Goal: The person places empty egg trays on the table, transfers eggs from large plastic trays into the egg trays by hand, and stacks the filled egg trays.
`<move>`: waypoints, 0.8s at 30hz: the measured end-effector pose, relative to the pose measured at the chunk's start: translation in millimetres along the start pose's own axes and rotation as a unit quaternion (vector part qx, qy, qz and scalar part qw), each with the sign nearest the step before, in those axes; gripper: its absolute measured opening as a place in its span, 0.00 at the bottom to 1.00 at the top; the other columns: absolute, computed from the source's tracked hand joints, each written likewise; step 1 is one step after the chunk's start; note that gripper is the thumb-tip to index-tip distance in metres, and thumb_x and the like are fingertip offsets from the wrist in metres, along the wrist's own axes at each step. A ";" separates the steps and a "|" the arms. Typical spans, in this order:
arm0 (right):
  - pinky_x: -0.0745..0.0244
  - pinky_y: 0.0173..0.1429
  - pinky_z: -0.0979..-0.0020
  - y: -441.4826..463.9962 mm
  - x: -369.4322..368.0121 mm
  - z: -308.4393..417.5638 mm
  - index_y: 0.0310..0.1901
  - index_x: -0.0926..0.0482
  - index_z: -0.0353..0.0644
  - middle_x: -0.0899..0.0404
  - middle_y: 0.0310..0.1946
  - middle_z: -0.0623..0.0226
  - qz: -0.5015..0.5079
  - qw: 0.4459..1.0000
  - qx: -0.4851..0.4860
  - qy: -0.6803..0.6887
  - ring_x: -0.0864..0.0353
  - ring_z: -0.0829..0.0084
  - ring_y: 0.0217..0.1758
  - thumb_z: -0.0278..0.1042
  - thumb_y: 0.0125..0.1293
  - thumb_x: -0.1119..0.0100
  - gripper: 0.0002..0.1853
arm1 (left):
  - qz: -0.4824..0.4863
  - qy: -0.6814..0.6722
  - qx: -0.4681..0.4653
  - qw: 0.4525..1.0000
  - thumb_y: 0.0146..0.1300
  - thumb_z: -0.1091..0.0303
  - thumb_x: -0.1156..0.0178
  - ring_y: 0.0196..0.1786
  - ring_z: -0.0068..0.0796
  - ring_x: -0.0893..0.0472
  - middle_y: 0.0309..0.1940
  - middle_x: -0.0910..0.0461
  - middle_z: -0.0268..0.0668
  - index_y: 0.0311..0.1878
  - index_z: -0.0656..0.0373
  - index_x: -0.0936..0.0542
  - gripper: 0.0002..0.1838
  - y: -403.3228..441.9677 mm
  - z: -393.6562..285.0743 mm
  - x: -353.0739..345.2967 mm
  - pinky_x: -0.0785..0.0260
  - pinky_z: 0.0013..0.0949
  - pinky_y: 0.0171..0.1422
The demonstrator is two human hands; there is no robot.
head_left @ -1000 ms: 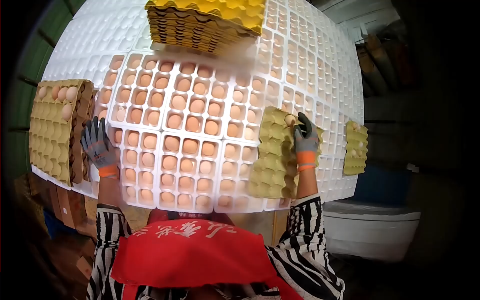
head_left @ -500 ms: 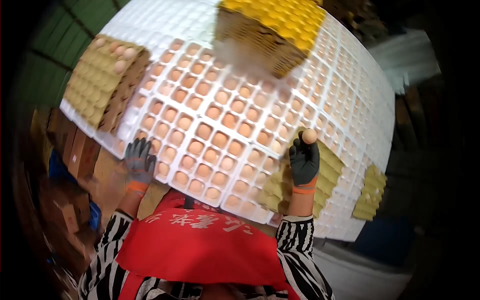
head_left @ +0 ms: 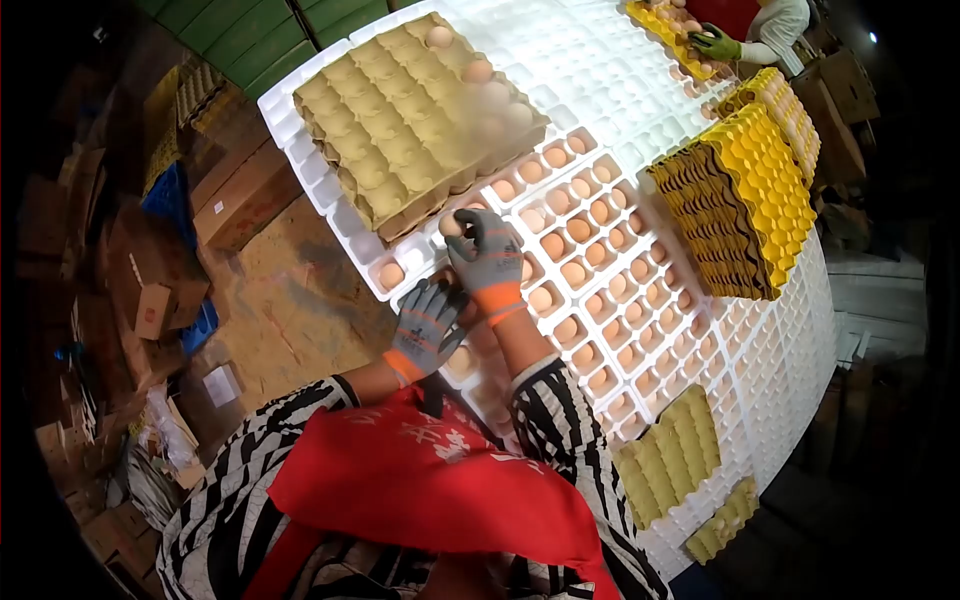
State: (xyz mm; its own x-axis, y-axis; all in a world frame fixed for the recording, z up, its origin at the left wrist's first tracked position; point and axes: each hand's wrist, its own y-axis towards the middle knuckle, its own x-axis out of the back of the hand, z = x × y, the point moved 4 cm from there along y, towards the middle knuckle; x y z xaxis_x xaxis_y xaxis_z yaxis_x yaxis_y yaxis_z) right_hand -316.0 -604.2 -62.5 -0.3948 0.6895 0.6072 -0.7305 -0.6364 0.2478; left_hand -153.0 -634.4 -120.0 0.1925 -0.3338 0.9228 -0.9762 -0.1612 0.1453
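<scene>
My right hand (head_left: pixel 487 255), in a grey glove with an orange cuff, pinches a brown egg (head_left: pixel 452 225) at its fingertips. It is over the white foam egg trays (head_left: pixel 588 318), just below a tan pulp egg tray (head_left: pixel 375 120). That pulp tray carries several eggs at its right side, partly blurred. Close below is my left hand (head_left: pixel 425 328), gloved alike, its fingers stretched out over the tray cells with no egg seen in them. One egg (head_left: pixel 390 273) sits in a cell left of the hands, and another egg (head_left: pixel 461 361) lies in a cell beside my left hand.
A stack of pulp trays topped with yellow ones (head_left: pixel 735 205) stands at right. Beyond it, a co-worker's green-gloved hand (head_left: pixel 716 43) touches eggs on a yellow tray (head_left: pixel 672 35). Tan trays (head_left: pixel 670 455) lie at lower right. Cardboard boxes (head_left: pixel 245 190) stand left of the table.
My view has swung left. My right hand, with an egg, has come across from the right-hand tan tray to beside my left hand. A co-worker's hand now shows at upper right.
</scene>
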 end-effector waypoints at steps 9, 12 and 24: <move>0.19 0.54 0.65 -113.6 111.9 -23.4 0.58 0.18 0.43 0.18 0.52 0.57 -0.114 0.986 -0.116 0.048 0.17 0.61 0.51 0.26 0.66 0.35 0.18 | -0.013 -0.032 -0.032 0.999 0.62 0.59 0.37 0.73 0.55 0.35 0.71 0.32 0.50 0.72 0.59 0.30 0.34 2.6 -14.0 17.4 0.49 0.57 0.80; 0.20 0.52 0.69 -231.1 209.3 -64.9 0.59 0.19 0.38 0.17 0.49 0.62 -0.283 0.933 -0.222 -0.009 0.18 0.73 0.47 0.23 0.68 0.38 0.18 | 0.020 -0.136 -0.114 0.984 0.62 0.60 0.36 0.70 0.52 0.31 0.68 0.28 0.49 0.70 0.58 0.28 0.33 20.2 -61.9 23.6 0.44 0.53 0.76; 0.30 0.69 0.65 -620.9 344.6 -152.9 0.70 0.31 0.30 0.23 0.63 0.49 -0.436 0.705 -0.554 -0.081 0.22 0.60 0.65 0.35 0.66 0.30 0.35 | 0.392 -0.449 -0.033 0.802 0.66 0.55 0.31 0.53 0.38 0.18 0.56 0.20 0.47 0.73 0.62 0.32 0.38 -20.2 -318.8 -118.5 0.25 0.37 0.59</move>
State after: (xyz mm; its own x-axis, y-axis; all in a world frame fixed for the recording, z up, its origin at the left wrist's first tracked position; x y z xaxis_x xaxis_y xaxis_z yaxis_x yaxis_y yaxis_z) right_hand -83.6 81.4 -122.5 0.4772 0.5460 0.6886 -0.6782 0.7271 -0.1065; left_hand -188.1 -295.6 -118.5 -0.5179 -0.8476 0.1159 -0.8300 0.4650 -0.3082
